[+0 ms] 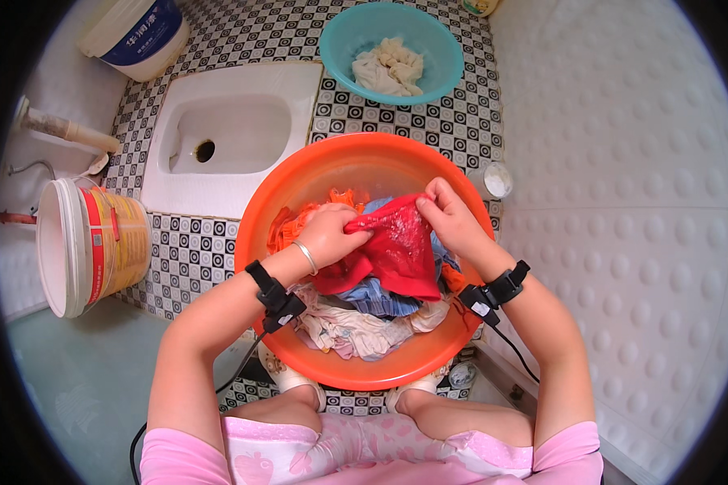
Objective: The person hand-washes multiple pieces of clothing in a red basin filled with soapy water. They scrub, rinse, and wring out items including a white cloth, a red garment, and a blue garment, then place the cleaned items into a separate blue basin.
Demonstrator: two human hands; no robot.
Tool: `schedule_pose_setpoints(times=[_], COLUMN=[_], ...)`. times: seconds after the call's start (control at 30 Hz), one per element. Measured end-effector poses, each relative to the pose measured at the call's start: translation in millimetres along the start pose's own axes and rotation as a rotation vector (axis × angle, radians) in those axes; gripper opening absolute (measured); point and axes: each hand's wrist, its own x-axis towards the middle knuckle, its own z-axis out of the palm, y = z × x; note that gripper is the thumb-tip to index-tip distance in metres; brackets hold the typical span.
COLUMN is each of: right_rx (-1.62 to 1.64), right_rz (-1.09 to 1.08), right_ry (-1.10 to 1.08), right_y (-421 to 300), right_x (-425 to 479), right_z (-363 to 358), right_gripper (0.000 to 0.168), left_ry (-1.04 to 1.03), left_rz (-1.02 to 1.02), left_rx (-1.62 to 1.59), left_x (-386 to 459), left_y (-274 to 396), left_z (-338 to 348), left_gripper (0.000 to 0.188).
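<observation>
A red cloth garment [394, 254] is stretched between my two hands over a large orange plastic basin [364, 376]. My left hand [330, 237] grips its upper left edge, and my right hand [452, 215] pinches its upper right corner. White powder or suds speckle the upper part of the red cloth. Beneath it, the basin holds a heap of laundry: a blue garment [379, 300], a pale patterned garment [358, 330] in front, and an orange garment [291, 227] at the left. The red cloth hides the middle of the heap.
A teal basin [333, 54] with cream cloth [391, 66] stands beyond. Left are a white squat toilet [233, 197], a yellow-and-white bucket [121, 242] and a paint bucket [142, 39]. A small tub of white powder [496, 180] sits by the right wall [613, 212].
</observation>
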Motion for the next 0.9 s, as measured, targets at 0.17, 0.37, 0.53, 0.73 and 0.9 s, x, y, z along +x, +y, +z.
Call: schedule_pose_setpoints(times=[0.17,0.37,0.53,0.73,0.9], right_rx=[-0.171,-0.607,-0.648,-0.547,-0.629], right_rz=[-0.286,-0.577,-0.582,-0.209,-0.314], right_ry=[0.225,0.237,0.220,0.307,-0.119], right_y=[-25.2,-15.5,-15.6,-15.9,5.6], right_x=[-10.6,-2.1,-7.3,6.9,-12.1], right_z=[54.7,74.1,76.8,45.0,-17.9], right_gripper=[0.017,0.025,0.031,0.026,0.024], left_ry=[-0.140,0.012,-0.087,-0.040,0.059], left_rz=[-0.421,-0.663,-0.602,-0.520,-0.288], left_rx=[-1.792,-1.891,-1.897,-1.678,-1.385], left_x=[20.5,29.7,28.0,27.3,23.2], left_y=[44.1,52.8,49.4,59.6,51.8], left_z=[3.9,36.3,31.1,10.5,-26.7], left_gripper=[0.033,0.042,0.046,0.038,0.017])
